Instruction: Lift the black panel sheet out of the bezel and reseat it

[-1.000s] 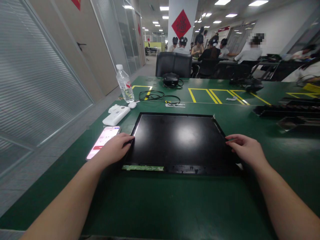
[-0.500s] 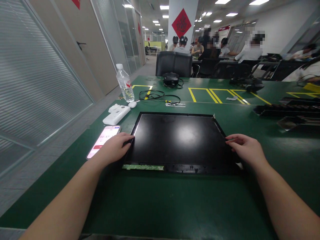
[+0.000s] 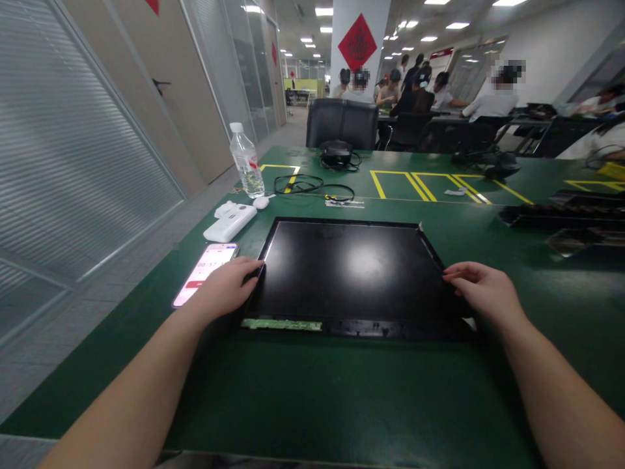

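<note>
I have the left hand (image 3: 228, 286) at the left edge of the black panel (image 3: 332, 280), forefinger and thumb slightly parted, both at the rim. The right hand (image 3: 483, 286) has its fingertips and thumb nearly together at the opposite edge. I cannot tell whether either is squeezing the rim or only resting against it.

The panel lies in the middle of the frame, on the green table (image 3: 317, 404), with a green circuit strip (image 3: 282, 324) along the left part of its near edge. Against the view half a second ago, hands and panel keep the same places relative to each other; my whole picture has slid slightly, with everything a little farther right and most of it a touch higher.

Outward at centre left, the lit phone (image 3: 198, 273) lies partly behind the left forearm, its small digits blurred. Above it are a white device (image 3: 230, 223) and a water bottle (image 3: 249, 168), a looped black cable (image 3: 297, 185) just right of the bottle. Dark parts (image 3: 566, 212) lie at the right edge.

At top centre a red diamond sign (image 3: 357, 42) hangs above a black chair (image 3: 342, 124). Among the people behind, upper right of centre, the standing figures (image 3: 414, 73) now look differently placed than half a second ago.
</note>
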Demonstrator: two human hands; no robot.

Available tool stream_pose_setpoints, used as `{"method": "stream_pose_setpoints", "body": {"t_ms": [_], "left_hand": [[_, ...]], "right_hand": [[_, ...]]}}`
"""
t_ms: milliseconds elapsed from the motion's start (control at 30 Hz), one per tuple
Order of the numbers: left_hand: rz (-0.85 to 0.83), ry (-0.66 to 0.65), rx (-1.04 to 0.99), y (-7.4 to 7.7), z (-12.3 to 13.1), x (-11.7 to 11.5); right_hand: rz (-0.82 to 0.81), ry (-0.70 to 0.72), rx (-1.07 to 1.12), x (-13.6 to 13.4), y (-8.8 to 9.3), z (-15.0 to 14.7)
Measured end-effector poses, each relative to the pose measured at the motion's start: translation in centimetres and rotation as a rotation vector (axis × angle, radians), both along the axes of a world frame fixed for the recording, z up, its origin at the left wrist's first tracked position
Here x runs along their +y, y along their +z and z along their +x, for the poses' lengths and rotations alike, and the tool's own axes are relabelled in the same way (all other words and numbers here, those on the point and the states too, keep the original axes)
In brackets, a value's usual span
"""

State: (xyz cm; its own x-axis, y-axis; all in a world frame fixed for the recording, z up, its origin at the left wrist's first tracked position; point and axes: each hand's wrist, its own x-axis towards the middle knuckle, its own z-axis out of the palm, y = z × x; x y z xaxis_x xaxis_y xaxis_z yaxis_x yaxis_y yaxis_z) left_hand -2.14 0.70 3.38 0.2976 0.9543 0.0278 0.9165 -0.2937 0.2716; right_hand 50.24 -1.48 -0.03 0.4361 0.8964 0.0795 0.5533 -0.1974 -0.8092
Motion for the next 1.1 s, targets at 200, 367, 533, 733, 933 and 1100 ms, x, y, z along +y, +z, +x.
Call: {"method": "stream_pose_setpoints", "body": {"t_ms": [200, 367, 533, 733, 933, 1100], "left_hand": [[-0.011, 0.003, 0.026, -0.1, 0.0, 0.0], [-0.006, -0.004, 0.007, -0.3, -0.1, 0.1], [-0.01, 0.02, -0.035, -0.2, 0.1, -0.1], [0.024, 0.091, -0.015, -0.6, 0.4, 0.0], [0.05, 0.101, 0.07, -1.2, -0.1, 0.7], [0.048, 0.111, 0.018, -1.5, -0.1, 0.9]], "right_hand": [[0.028, 0.002, -0.006, 0.0, -0.4, 0.2], [0.013, 0.005, -0.014, -0.1, -0.2, 0.1], [0.001, 0.017, -0.147, -0.3, 0.0, -0.2], [-0.025, 0.066, -0.307, -0.7, 0.3, -0.5], [-0.029, 0.023, -0.208, -0.6, 0.5, -0.2], [0.005, -0.085, -0.196, -0.4, 0.3, 0.6]]}}
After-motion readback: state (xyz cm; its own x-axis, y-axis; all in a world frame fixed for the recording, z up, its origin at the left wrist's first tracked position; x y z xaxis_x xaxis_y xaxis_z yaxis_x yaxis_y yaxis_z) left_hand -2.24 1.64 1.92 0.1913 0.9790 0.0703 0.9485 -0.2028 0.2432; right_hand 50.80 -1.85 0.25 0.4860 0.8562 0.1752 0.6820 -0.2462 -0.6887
